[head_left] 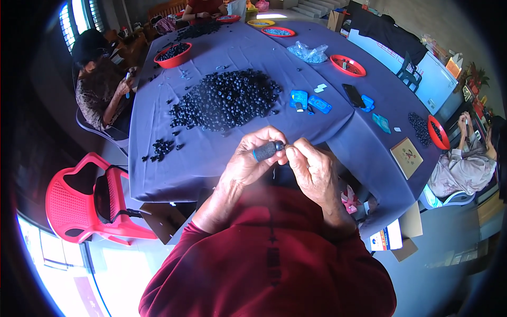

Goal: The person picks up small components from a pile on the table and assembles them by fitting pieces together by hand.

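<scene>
My left hand (245, 161) is closed at the fingertips on a small black round part (280, 144). One of its digits wears a dark finger sleeve (264, 151) with a blue rim. My right hand (312, 168) meets it from the right, thumb and forefinger pinched together against the part; whatever they hold is too small to make out. Both hands are raised in front of my chest, at the near edge of the table. Just beyond them a big heap of similar black parts (227, 98) spreads over the cloth, with a smaller cluster (161, 150) to its left.
A purple-grey cloth covers the table (185, 182). On it are a red bowl of black parts (173, 55), a clear plastic bag (308, 53), a red tray (348, 65), blue packets (319, 104) and a phone (353, 95). A red chair (79, 203) stands left. Other people sit around.
</scene>
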{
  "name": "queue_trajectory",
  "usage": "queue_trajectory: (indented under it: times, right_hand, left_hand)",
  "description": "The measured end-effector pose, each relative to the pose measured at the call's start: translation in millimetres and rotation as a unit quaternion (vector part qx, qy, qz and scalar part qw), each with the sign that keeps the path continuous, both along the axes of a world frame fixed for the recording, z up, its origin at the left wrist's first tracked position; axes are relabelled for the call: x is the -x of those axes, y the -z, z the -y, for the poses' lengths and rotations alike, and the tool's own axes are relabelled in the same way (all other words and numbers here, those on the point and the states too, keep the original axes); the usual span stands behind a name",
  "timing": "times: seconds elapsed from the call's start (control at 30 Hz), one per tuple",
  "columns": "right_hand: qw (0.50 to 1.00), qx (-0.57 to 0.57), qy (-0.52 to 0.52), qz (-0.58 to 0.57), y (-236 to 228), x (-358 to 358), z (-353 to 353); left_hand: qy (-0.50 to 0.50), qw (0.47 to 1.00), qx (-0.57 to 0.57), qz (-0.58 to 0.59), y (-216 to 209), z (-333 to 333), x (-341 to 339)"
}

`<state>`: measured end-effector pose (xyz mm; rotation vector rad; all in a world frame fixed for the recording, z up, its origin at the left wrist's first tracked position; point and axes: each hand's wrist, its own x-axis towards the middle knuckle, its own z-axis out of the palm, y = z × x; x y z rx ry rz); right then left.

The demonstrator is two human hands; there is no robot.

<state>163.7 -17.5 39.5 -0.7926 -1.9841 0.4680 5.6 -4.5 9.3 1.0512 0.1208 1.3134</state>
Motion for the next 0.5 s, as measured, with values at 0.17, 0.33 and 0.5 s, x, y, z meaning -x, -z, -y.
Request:
queue_trajectory:
  times: [0.17,0.33,0.5]
  right_hand:
    - [1.0,-0.006,0.003,-0.002,-3,1,2]
    - [0.996,-0.08,-0.034,-0.001,3,17,7]
    - [0.997,0.005,-0.055,-0.048,-4,5,13]
  left_hand:
    - [0.019,0.999,0.027,0.008,3,-2,0]
    - [0.029,0.999,0.024,0.027,3,-3,4]
    - [0.102,0.993,-0.004,0.061,1,-2,2]
